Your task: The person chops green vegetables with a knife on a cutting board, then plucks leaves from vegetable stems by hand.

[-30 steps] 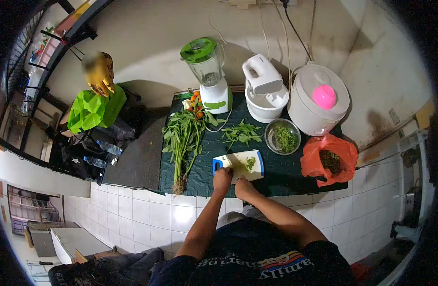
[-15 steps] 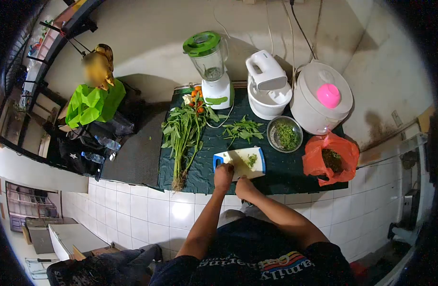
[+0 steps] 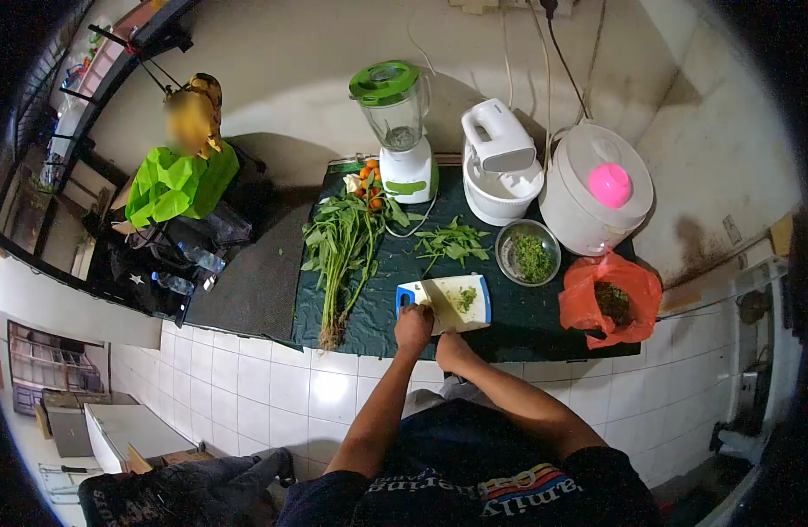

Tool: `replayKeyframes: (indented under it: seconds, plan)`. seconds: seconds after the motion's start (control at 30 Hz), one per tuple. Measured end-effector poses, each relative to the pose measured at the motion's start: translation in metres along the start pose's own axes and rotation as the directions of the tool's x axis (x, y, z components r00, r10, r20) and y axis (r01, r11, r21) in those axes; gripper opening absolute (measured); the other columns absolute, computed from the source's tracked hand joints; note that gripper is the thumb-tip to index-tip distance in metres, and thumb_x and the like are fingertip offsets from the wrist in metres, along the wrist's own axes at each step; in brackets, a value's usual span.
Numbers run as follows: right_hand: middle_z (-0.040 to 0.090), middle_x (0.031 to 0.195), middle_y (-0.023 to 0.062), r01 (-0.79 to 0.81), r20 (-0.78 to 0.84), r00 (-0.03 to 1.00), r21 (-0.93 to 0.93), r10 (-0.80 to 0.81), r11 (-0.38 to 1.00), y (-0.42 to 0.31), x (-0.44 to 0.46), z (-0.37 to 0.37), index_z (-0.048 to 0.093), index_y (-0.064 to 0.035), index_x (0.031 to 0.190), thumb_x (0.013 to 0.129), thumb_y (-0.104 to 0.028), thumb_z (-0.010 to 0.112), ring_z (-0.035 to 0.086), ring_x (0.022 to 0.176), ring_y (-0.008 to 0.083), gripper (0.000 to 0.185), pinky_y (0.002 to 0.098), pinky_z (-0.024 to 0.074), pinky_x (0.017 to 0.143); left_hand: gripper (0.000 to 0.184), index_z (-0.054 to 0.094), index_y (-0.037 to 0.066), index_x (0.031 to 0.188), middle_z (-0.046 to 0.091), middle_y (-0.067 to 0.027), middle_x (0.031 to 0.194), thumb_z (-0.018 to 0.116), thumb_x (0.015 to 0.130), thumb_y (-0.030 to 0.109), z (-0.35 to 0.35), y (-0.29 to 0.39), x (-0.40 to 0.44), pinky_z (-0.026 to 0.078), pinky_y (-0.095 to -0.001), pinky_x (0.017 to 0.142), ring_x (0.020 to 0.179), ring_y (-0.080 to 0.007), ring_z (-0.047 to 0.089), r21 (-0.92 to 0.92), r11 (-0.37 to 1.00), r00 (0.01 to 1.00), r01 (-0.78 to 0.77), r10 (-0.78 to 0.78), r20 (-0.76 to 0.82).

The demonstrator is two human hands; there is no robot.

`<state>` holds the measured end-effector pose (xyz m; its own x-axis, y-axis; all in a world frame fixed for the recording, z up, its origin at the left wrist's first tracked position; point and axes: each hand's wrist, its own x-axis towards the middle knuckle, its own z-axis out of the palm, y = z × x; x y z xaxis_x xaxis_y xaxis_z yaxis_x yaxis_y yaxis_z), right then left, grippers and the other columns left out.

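Observation:
A white cutting board (image 3: 447, 288) with blue ends lies at the front edge of the table, with a little heap of chopped greens (image 3: 465, 299) on its right half. My left hand (image 3: 413, 328) is closed over the board's lower left part, near the blue handle; whatever its fingers press on is too small to make out. Close by on the right, my right hand (image 3: 455, 352) is curled shut at the board's front edge. Its fingers and anything in them are hidden from above. Behind the board lie loose green leaves (image 3: 454, 241) and a metal bowl (image 3: 504, 257) of cut greens.
Long-stemmed leafy greens (image 3: 338, 263) with roots lie left, near small orange fruits (image 3: 369, 171). A blender (image 3: 407, 171), white stand mixer (image 3: 500, 198) and rice cooker (image 3: 566, 206) line the back. A red plastic bag (image 3: 641, 325) stands right. Another person (image 3: 193, 492) is at lower left.
The view has shifted slightly, so the table things appear a little displaced. Both hands stay closed at the board in nearly the same places.

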<state>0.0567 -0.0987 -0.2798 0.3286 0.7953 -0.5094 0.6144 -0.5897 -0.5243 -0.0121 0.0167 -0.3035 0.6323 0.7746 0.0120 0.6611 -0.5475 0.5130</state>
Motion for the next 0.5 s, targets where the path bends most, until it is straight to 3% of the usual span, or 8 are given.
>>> replayKeyframes:
  seconds: [0.07,0.17,0.2,0.3,0.4,0.5]
  plan:
    - [0.063,0.095,0.0387,-0.023,-0.143,0.989,0.126,0.041,0.992,-0.001,-0.003,-0.001,0.044,0.0192,0.117,0.083,-0.003,0.049,0.066,0.094,0.0457,0.041,0.0506,0.0547,0.080,0.022,0.071,0.006,0.086,0.067,-0.0157,0.094,0.059,0.087,0.024,-0.001,0.002,0.002,0.055,-0.0482,0.076,0.091,-0.0372,0.063,-0.008,1.000,1.000,-0.003,0.002,-0.014]
    - [0.063,0.095,0.0391,-0.055,-0.047,0.997,0.217,0.067,0.975,0.000,0.005,-0.009,0.046,0.0199,0.115,0.082,-0.003,0.049,0.066,0.094,0.0462,0.040,0.0507,0.0544,0.080,0.021,0.071,0.006,0.086,0.067,-0.0151,0.094,0.060,0.087,0.024,-0.006,0.006,0.000,0.055,-0.0478,0.076,0.091,-0.0372,0.062,0.012,1.000,1.000,0.010,-0.010,-0.002]
    - [0.063,0.095,0.0391,-0.054,-0.046,0.997,0.218,0.065,0.974,-0.003,0.003,-0.015,0.046,0.0199,0.115,0.082,-0.003,0.049,0.066,0.094,0.0462,0.040,0.0507,0.0544,0.080,0.021,0.070,0.005,0.086,0.067,-0.0150,0.094,0.060,0.087,0.023,-0.004,0.004,0.000,0.055,-0.0475,0.076,0.091,-0.0373,0.062,0.021,1.000,1.000,-0.005,0.005,0.001]
    - [0.063,0.095,0.0389,0.100,0.031,0.995,-0.014,-0.100,0.995,-0.008,-0.003,-0.024,0.045,0.0209,0.115,0.082,-0.002,0.048,0.066,0.095,0.0466,0.040,0.0508,0.0543,0.080,0.020,0.070,0.005,0.086,0.067,-0.0149,0.094,0.060,0.086,0.023,0.000,0.000,0.001,0.055,-0.0470,0.076,0.091,-0.0374,0.062,0.018,0.999,1.000,-0.027,0.027,-0.003]
    - [0.062,0.095,0.0395,0.094,0.009,0.996,-0.018,-0.094,0.995,-0.006,-0.006,-0.010,0.045,0.0217,0.114,0.083,-0.002,0.048,0.066,0.094,0.0471,0.040,0.0508,0.0542,0.081,0.020,0.069,0.005,0.085,0.066,-0.0148,0.094,0.060,0.086,0.023,0.000,-0.001,-0.002,0.054,-0.0469,0.075,0.090,-0.0373,0.062,0.001,1.000,0.999,-0.030,0.030,-0.021]
    - [0.062,0.096,0.0394,0.019,-0.110,0.994,0.121,-0.005,0.992,-0.006,-0.009,-0.008,0.045,0.0231,0.113,0.083,-0.003,0.048,0.066,0.093,0.0472,0.040,0.0503,0.0542,0.081,0.020,0.069,0.005,0.084,0.067,-0.0144,0.093,0.060,0.086,0.022,-0.001,0.001,0.000,0.054,-0.0470,0.074,0.089,-0.0369,0.062,0.016,0.999,0.998,-0.043,0.044,-0.046]
